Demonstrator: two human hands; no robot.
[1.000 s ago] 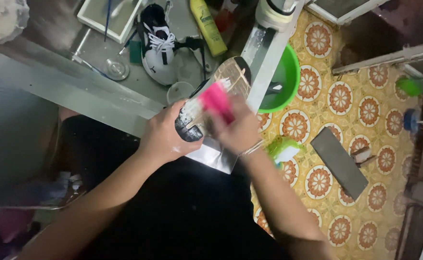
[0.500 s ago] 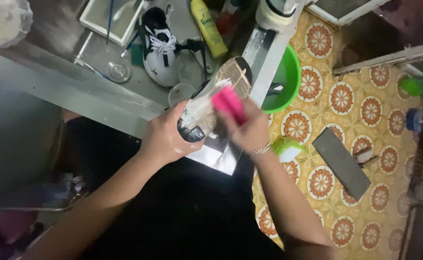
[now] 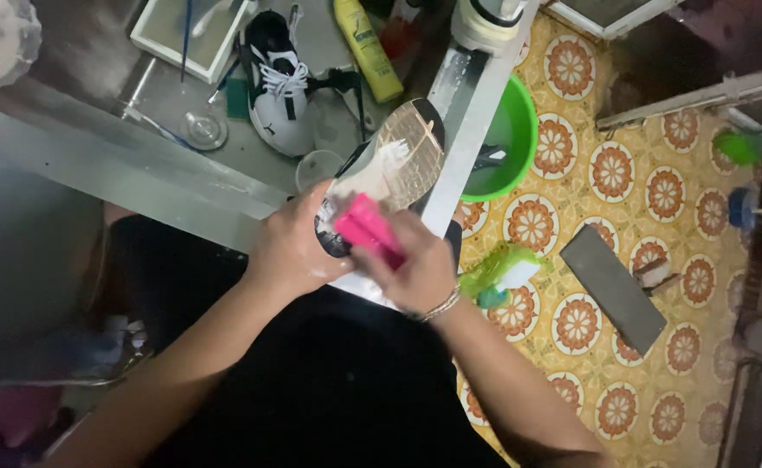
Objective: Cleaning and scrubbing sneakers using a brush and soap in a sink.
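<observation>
My left hand [image 3: 292,244] grips the heel end of a shoe [image 3: 402,152] turned sole up, its pale soapy sole facing me over the edge of a metal sink counter [image 3: 181,195]. My right hand [image 3: 411,264] holds a bright pink brush [image 3: 365,227] pressed against the heel part of the sole, right beside my left thumb. A thin bracelet sits on my right wrist.
A black and white sneaker [image 3: 277,82] lies in the sink with a yellow bottle [image 3: 366,48], a clear cup [image 3: 316,167] and a white tray [image 3: 192,30]. A green basin [image 3: 519,130] and a grey slab [image 3: 613,289] sit on the patterned floor tiles.
The pink brush has slid down the sole from its middle toward the heel, nearer to me. My left hand keeps its hold on the shoe.
</observation>
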